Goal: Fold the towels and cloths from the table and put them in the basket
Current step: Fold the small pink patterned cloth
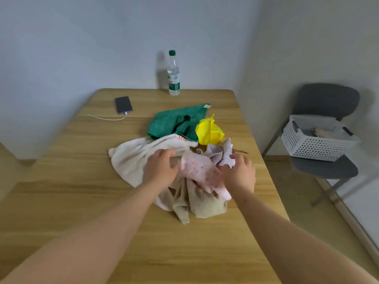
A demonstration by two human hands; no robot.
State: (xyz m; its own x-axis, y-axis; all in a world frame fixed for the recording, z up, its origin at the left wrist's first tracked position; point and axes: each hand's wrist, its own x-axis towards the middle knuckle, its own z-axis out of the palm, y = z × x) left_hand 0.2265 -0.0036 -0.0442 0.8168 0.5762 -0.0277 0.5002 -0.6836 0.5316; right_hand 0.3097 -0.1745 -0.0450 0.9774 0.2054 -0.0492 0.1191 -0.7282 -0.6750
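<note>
our left hand (pixel 161 167) rests w/ loosely bent fingers on the white towel (pixel 131 156). right hand (pixel 239 173) is on the pink spotted cloth (pixel 202 171), mid-table; can't tell if it pinches. the cloth looks light & limp, so we'd take 2 corners. basket (pixel 313 144) is well apart.

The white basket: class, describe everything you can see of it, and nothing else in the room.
The white basket is rectangular and looks like plastic. Rows of small holes pierce its walls, and it has a dark handle at each end. It sits upright on the seat of a grey chair, to the right of the table and apart from it. A beige cloth lies inside; anything else in it is unclear.
</note>
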